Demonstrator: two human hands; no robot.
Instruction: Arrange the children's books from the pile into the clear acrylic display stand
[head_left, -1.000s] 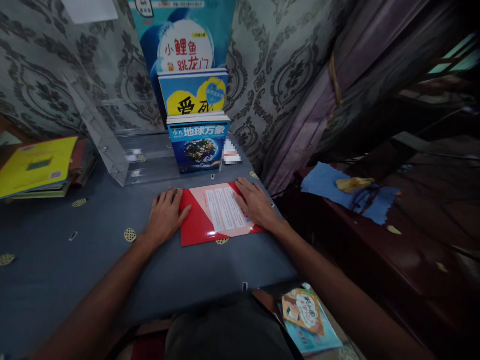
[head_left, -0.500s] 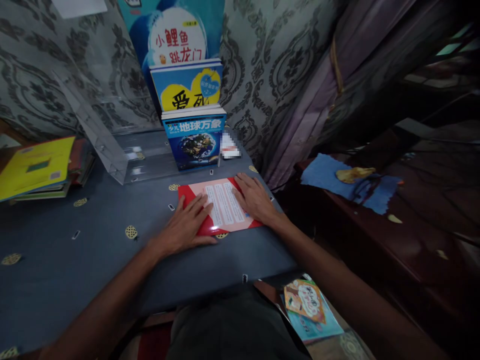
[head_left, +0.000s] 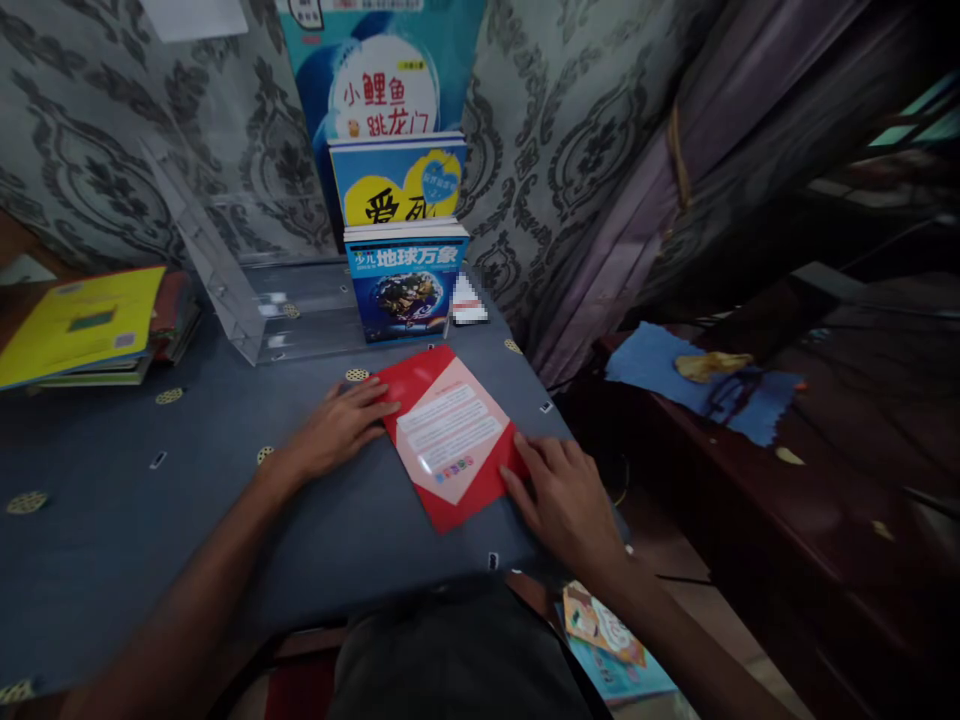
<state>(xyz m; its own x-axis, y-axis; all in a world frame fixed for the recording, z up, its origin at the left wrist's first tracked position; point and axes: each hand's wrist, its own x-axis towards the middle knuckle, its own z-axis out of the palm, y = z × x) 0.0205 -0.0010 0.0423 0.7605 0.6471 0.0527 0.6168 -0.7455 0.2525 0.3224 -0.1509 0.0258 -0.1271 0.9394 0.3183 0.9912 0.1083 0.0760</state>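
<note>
A red book with a pink panel of printed text lies at an angle on the dark tablecloth. My left hand rests at its left corner, palm down and fingers stretched out. At the right corner is my right hand, its thumb and index finger apart and touching the edge. Just behind the red book, a blue book with a globe on its cover stands upright in a clear acrylic rack. A yellow-and-blue book and a large teal book rise behind it.
A stack of books with a yellow one on top sits at the table's left. To the right, a dark red surface bears a blue cloth. More books lie below the table's front edge. A patterned curtain hangs behind.
The red book has turned clockwise on the table. My left hand has moved to its far left corner, and my right hand has come down toward me along its right side.
</note>
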